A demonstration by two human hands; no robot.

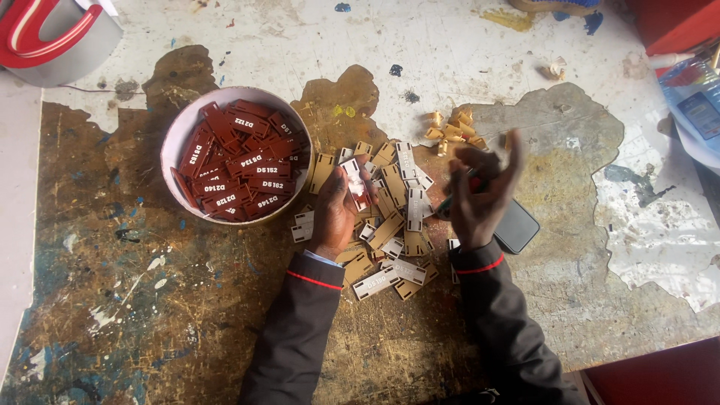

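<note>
My left hand (335,214) lies palm up over a heap of tan and white rectangular tags (394,217), with one white-faced tag (355,182) resting on its fingers. My right hand (480,196) hovers to the right of the heap, blurred, its fingers curled round a thin dark tool with a green tip (452,201). A round white bowl (174,146) to the left of my left hand is full of dark red tags with white lettering (244,161).
A black phone (516,227) lies under my right wrist. Small tan scraps (452,129) sit beyond the heap. The worn, paint-stained table (150,300) has a grey container with a red handle (45,34) at top left and red and blue items at top right.
</note>
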